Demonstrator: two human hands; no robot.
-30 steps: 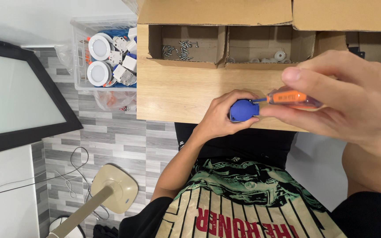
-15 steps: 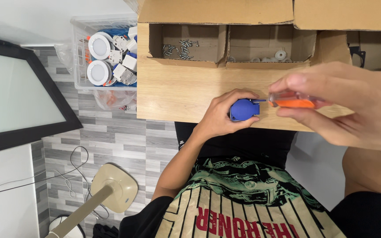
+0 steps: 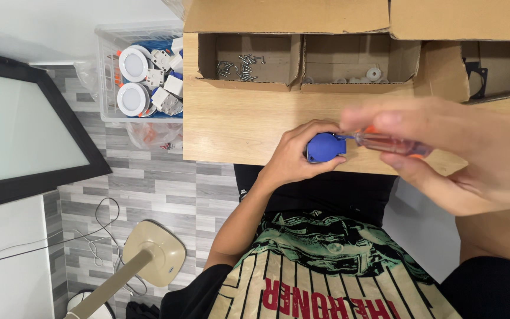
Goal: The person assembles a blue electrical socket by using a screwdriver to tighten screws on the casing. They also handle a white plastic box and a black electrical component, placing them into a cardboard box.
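Note:
My left hand [image 3: 293, 155] grips a small round blue part [image 3: 324, 147] at the near edge of the wooden table [image 3: 225, 127]. My right hand [image 3: 464, 156], large and blurred close to the camera, holds a screwdriver with a clear orange handle [image 3: 394, 143]. Its tip points left and meets the blue part. Fingers hide most of the blue part's underside.
Open cardboard boxes stand at the table's far side: one with loose screws [image 3: 240, 64], one with small white parts [image 3: 358, 74]. A clear plastic bin [image 3: 143, 77] of white round fittings sits to the left. A framed panel [image 3: 25, 127] and a beige lamp base [image 3: 157, 251] lie on the floor.
My right hand has dropped slightly and shifted, and the screwdriver handle has turned. The left hand keeps the blue part in the same spot.

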